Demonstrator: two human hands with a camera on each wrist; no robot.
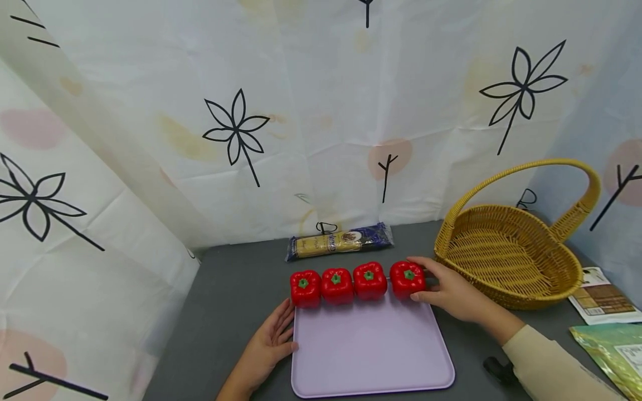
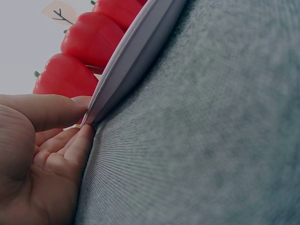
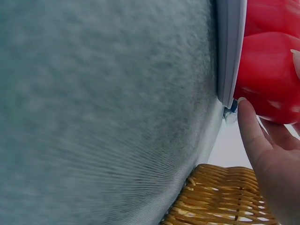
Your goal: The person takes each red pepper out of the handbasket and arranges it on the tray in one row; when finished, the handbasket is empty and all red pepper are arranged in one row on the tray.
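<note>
Several red bell peppers with green stems stand in a row along the far edge of a lilac tray (image 1: pixel 371 351). My right hand (image 1: pixel 453 291) holds the rightmost bell pepper (image 1: pixel 407 279), thumb on its near side and fingers round its far right side. A small gap parts it from the neighbouring bell pepper (image 1: pixel 370 280). At the tray's left edge, my left hand (image 1: pixel 268 342) touches the rim with its thumb and fairly straight fingertips, just below the leftmost bell pepper (image 1: pixel 305 288). In the left wrist view the thumb (image 2: pixel 56 110) meets the rim.
Behind the peppers lies a pasta packet (image 1: pixel 341 241). A yellow wicker basket (image 1: pixel 506 256) with a tall handle stands right of my right hand. Beyond it are a brown-and-white packet (image 1: pixel 604 295) and a green bag (image 1: pixel 612 356). A small black object (image 1: pixel 499 370) lies near the right sleeve.
</note>
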